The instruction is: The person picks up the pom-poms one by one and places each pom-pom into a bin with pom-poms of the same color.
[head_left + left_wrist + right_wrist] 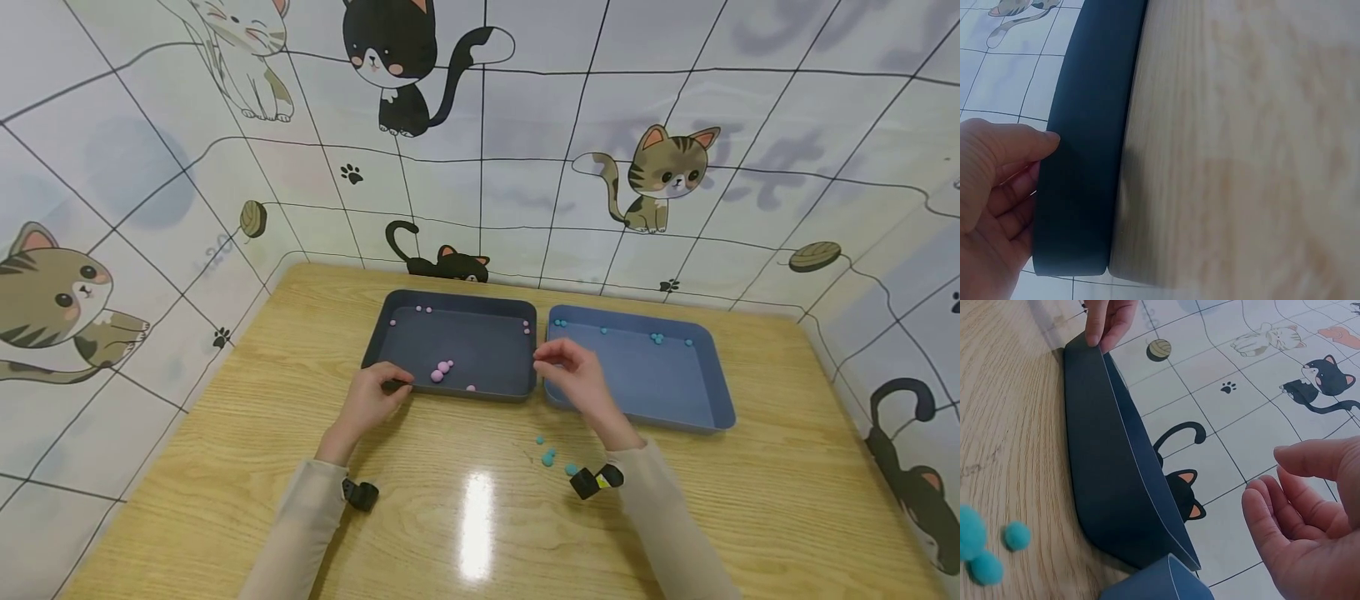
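My left hand (372, 392) grips the front left corner of a dark grey tray (480, 343). In the left wrist view its thumb (1044, 145) presses the outer wall, with the other fingers behind the rim. Pink pompoms (437, 376) of different sizes lie inside that tray, mostly along its sides. My right hand (576, 379) hovers over the left side of a blue tray (637, 371), near where the two trays meet. Its fingers are loosely bent, a gap separates thumb from fingertips, and nothing shows between them. Several small teal pompoms (657, 338) sit along the blue tray's far side.
Several loose teal pompoms (547, 459) lie on the wooden table (420, 517) in front of the trays, close to the right wrist. A cat-patterned sheet (525, 183) stands behind the table and along both sides.
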Available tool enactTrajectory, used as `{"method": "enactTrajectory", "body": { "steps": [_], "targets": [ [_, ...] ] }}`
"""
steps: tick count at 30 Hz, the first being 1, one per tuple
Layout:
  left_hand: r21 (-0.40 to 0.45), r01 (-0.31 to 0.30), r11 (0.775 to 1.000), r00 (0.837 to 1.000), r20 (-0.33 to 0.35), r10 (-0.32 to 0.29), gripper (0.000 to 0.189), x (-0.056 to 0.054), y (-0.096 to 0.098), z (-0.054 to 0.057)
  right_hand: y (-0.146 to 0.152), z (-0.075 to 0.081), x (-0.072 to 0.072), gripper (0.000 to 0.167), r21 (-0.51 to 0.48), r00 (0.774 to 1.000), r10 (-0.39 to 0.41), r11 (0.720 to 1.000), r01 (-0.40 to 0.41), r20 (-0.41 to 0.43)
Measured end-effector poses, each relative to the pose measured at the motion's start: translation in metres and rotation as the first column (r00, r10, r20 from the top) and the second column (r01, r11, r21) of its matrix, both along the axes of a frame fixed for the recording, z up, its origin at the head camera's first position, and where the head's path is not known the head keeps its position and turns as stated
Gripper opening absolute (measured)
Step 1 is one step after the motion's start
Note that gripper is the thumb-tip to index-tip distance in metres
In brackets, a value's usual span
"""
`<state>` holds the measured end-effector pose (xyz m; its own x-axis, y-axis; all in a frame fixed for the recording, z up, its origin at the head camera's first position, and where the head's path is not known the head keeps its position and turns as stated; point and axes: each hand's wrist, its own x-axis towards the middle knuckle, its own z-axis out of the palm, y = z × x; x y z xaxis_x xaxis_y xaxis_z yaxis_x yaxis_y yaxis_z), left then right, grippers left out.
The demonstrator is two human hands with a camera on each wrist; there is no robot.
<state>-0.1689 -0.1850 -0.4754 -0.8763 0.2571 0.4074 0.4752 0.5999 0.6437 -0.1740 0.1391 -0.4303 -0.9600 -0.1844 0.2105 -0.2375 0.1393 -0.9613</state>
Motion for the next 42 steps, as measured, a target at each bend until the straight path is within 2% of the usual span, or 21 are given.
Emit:
{"method": "enactTrajectory", "body": {
  "steps": [7,16,25,34,42],
  "targets": [
    [0.001,0.005,1.0,1.0,-0.006,-0.005,0.011,0.001,0.001,0.001,0.013,-0.003,0.005,0.017,0.001,1.0,-0.008,1.0,0.008,0.008],
    [0.012,0.018,1.0,0.998,-0.054,-0.018,0.012,0.0,0.005,0.002,0.032,0.0,0.015,0.019,0.012,1.0,0.004,1.0,-0.004,-0.004],
    [0.018,0.049,0.999,0.995,-0.084,-0.048,0.01,0.002,0.015,0.008,0.054,0.0,0.022,0.016,0.057,0.998,0.015,0.998,-0.012,-0.066],
    [0.053,0.11,0.992,0.988,-0.114,-0.104,0.012,0.005,0.027,0.017,0.085,0.003,0.028,0.016,0.084,0.994,0.067,0.995,-0.06,-0.083],
    [0.07,0.154,0.986,0.978,-0.149,-0.142,0.017,0.007,0.036,0.019,0.112,0.002,0.033,0.018,0.116,0.99,0.111,0.988,-0.1,-0.093]
  ]
}}
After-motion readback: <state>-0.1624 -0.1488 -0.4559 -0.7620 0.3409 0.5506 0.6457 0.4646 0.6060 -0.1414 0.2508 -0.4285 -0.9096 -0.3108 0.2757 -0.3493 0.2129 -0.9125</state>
